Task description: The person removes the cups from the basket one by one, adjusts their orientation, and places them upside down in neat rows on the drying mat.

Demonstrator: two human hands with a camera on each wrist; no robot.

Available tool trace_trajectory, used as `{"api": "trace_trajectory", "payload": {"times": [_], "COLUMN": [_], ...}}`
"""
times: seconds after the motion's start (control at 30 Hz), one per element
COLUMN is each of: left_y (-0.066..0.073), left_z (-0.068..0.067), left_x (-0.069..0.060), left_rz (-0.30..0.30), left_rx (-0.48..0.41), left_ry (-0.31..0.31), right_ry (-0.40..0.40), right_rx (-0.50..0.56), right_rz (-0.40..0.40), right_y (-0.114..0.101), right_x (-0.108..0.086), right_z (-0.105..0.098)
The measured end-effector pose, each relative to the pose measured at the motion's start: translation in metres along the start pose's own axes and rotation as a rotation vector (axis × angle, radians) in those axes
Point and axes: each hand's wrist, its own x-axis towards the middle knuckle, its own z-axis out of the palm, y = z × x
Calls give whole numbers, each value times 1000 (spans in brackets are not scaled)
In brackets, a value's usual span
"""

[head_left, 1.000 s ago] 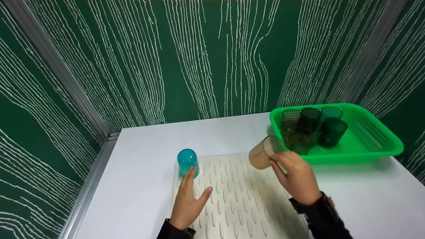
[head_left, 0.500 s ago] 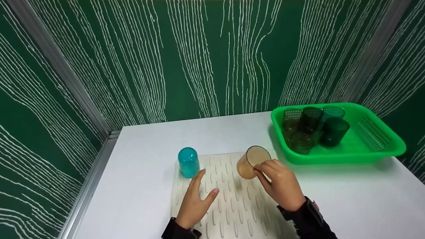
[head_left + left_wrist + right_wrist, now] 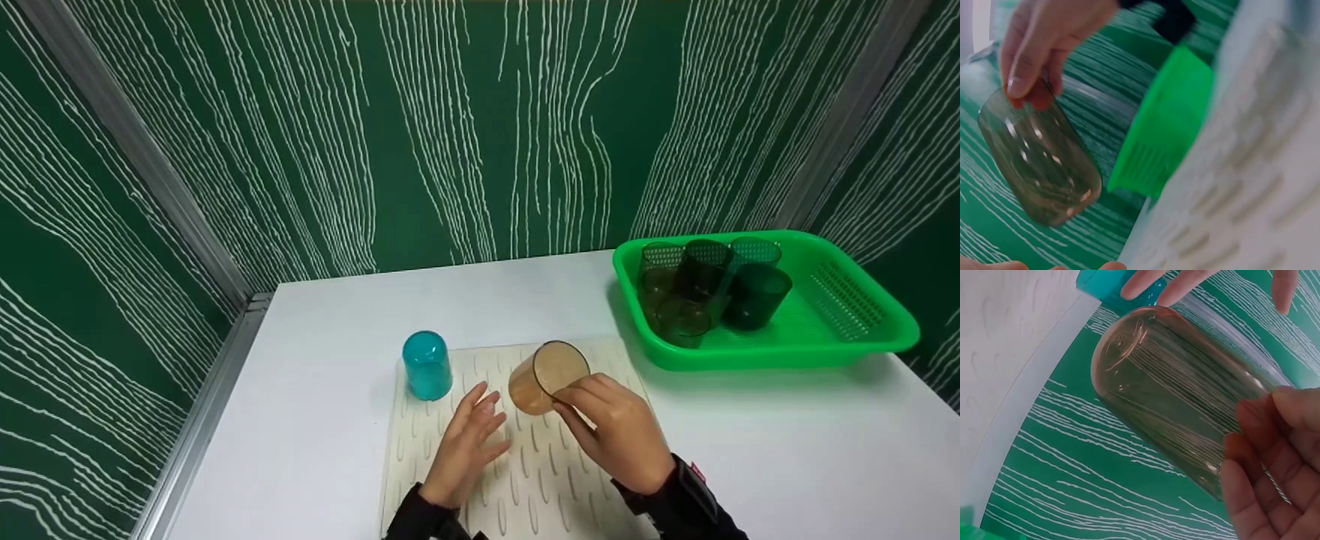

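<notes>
An amber transparent cup [image 3: 529, 386] is pinched at its rim by the right hand [image 3: 619, 431]; it tilts above the cream ridged mat [image 3: 517, 480], rim toward the upper right. In the right wrist view the thumb and fingers hold the amber cup [image 3: 1157, 388] by its rim. The left hand [image 3: 466, 450] hovers just left of the cup with fingers spread, touching nothing. A blue cup [image 3: 427, 367] stands upside down on the mat's back left corner. The left wrist view shows the amber cup [image 3: 1044, 157] hanging from the right hand [image 3: 1050, 45].
At the back right of the white table [image 3: 315, 360] sits a green basket [image 3: 832, 300] with several dark and tinted cups [image 3: 754, 296] grouped in its left half. Green panels with white lines [image 3: 420, 135] rise behind the table and at its sides.
The right hand has carried the amber cup left and down, away from the basket and over the mat. The left hand has shifted right, away from the blue cup.
</notes>
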Motion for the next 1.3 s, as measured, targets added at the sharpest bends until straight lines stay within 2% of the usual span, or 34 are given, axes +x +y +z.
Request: {"api": "trace_trajectory", "payload": {"times": [0.07, 0.2, 0.4, 0.47, 0.63, 0.87, 1.03, 1.17, 1.3], "left_y": [-1, -5, -8, -8, -10, -8, -5, -3, -1], "left_z": [4, 10, 11, 12, 15, 18, 18, 16, 12], "left_x": [3, 7, 13, 15, 17, 19, 19, 20, 21], "left_rz": [-21, -49, -80, -71, -3, 23, 40, 69, 148], "left_rx": [-83, -188, -384, -433, -500, -553, -552, -498, -402], "left_ry": [-6, -9, -7, 6, 43, 56, 65, 80, 119], "right_ry": [6, 34, 49, 58, 61, 35, 24, 34, 48], "right_rx": [5, 37, 63, 71, 87, 100, 140, 204, 253], "right_rz": [-13, -46, -60, -63, -87, -99, -85, -106, -111], "right_y": [-2, -5, -6, -7, -9, -11, -11, -7, 1], "right_x": [0, 1, -3, -5, -6, -6, -7, -6, -5], "right_z": [1, 4, 8, 11, 15, 17, 20, 23, 24]}}
